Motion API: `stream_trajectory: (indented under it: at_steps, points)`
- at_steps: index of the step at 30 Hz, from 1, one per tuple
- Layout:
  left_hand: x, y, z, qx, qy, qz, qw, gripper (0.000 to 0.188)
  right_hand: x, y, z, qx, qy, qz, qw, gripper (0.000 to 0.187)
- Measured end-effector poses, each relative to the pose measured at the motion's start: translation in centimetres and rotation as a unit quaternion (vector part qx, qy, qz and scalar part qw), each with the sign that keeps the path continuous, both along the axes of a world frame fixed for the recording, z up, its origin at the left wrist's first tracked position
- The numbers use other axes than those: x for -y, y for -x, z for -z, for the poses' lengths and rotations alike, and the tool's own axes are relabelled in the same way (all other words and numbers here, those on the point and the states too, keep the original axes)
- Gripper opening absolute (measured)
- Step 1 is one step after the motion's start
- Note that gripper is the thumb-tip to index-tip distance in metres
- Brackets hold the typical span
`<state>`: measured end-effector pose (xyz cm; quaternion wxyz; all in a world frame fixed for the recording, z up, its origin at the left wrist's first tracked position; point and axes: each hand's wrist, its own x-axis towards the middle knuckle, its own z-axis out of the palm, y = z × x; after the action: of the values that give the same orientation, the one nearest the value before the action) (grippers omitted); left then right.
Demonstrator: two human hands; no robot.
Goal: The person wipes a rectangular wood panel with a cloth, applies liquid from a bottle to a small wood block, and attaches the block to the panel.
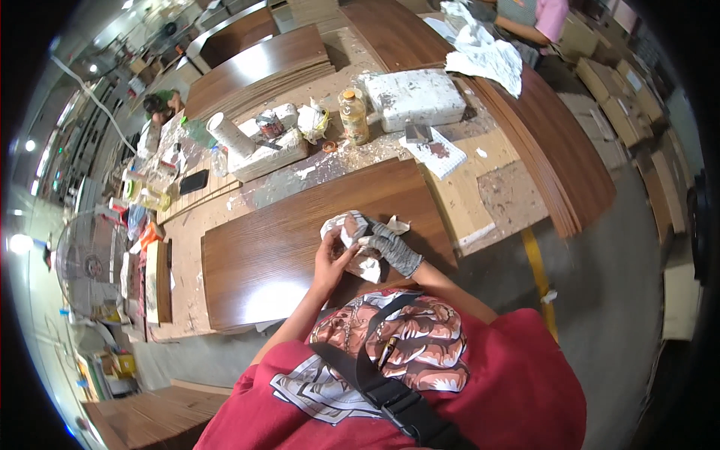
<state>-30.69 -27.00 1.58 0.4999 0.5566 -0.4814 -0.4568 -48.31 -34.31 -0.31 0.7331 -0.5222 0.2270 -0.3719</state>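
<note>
A dark brown wood-grain board [259, 244] lies on the workbench before me. Over its middle I hold a crumpled white cloth [365, 268], with a brownish patch showing near its top. My left hand [331, 262], bare, has its fingers closed on the cloth's left side. From the right, my right hand [395, 251], in a grey knitted glove, grips the same cloth with fingers bent. A loose white corner [398, 225] sticks out beyond the glove. Whether something small is wrapped inside the cloth I cannot tell.
Beyond the board stand a paint-spattered white block [416, 99], a bottle with an orange cap [352, 116] and a white roll [229, 135]. A black phone [194, 182] lies left. Stacked brown boards [540, 150] rise at right, a fan [91, 262] at left. A co-worker [529, 22] stands far right.
</note>
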Motion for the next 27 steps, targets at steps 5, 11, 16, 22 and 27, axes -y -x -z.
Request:
stream_trajectory:
  at_steps: [5, 11, 16, 22, 27]
  points:
    - [0.7, -1.1, 0.0, -0.016, -0.006, 0.151, 0.988, 0.048, -4.3, 0.2, -2.3, -0.025, 0.003, 0.145, 0.989, 0.059]
    - [-0.5, -2.4, -2.2, 0.415, 0.128, 0.231, 0.871, 0.067, -9.2, 0.2, -2.6, 0.095, -0.135, 0.357, 0.919, 0.048]
    - [3.0, -6.5, 2.2, 0.454, 0.153, 0.174, 0.861, 0.048, -15.9, 6.9, -0.2, 0.196, -0.089, 0.49, 0.844, 0.043]
    - [4.3, -8.9, 4.1, 0.475, 0.162, 0.113, 0.857, 0.045, -22.2, 2.1, -1.8, -0.016, -0.048, 0.518, 0.854, 0.052]
    - [3.8, -8.5, 3.1, 0.385, 0.191, 0.111, 0.896, 0.055, -24.2, -1.3, 1.2, -0.406, 0.197, 0.517, 0.727, 0.049]
